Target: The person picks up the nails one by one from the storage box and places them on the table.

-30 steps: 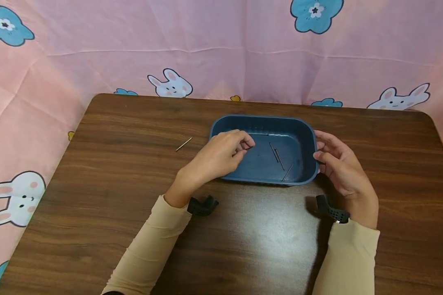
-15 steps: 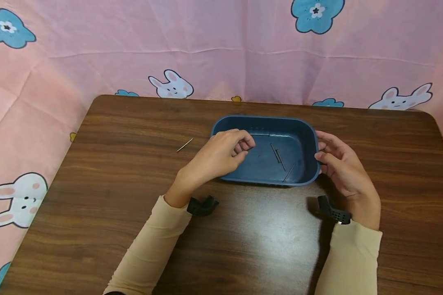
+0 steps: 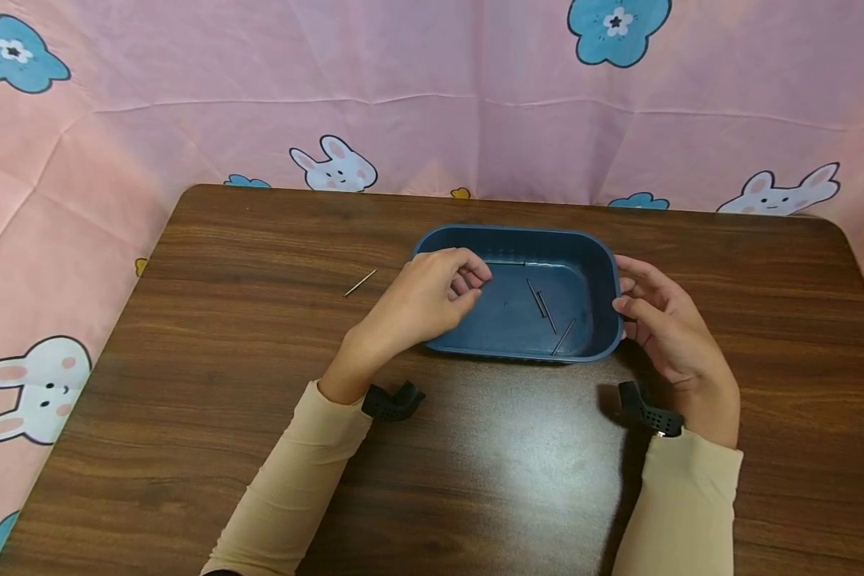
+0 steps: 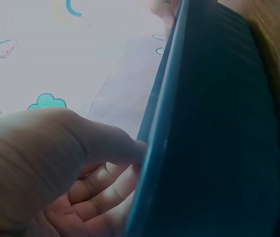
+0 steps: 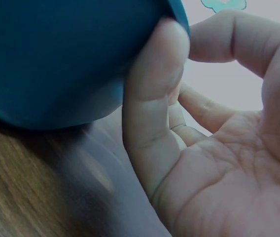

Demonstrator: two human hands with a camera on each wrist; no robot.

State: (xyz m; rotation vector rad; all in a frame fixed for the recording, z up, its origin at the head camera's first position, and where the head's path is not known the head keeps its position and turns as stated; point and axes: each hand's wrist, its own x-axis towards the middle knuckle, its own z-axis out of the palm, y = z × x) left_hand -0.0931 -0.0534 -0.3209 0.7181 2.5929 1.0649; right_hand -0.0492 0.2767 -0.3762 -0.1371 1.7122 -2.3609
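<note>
A dark blue plastic tray (image 3: 507, 340) stands on the table, with several thin, nail-like metal pins (image 3: 563, 336) on its floor. My left hand (image 3: 428, 296) reaches over the tray's left end, fingers loosely bent and a gap between thumb and forefinger; nothing shows between them. In the left wrist view the thumb (image 4: 105, 143) lies at the rim, which hides part of the fingertips. My right hand (image 3: 666, 328) holds the tray's right end, thumb at the rim and fingers against the outer wall (image 5: 76, 54). One more pin (image 3: 361, 282) lies on the table left of the tray.
The brown wood-grain table (image 3: 187, 384) has rounded far corners. Behind it hangs a pink cloth (image 3: 432, 64) printed with rabbits and blue flowers. A black wrist mount (image 3: 394, 402) sits at the left cuff, and another wrist mount (image 3: 650, 412) at the right cuff.
My left thumb and forefinger have spread apart, and a small dark bit seen between their tips earlier no longer shows. The right hand and the tray stay in place.
</note>
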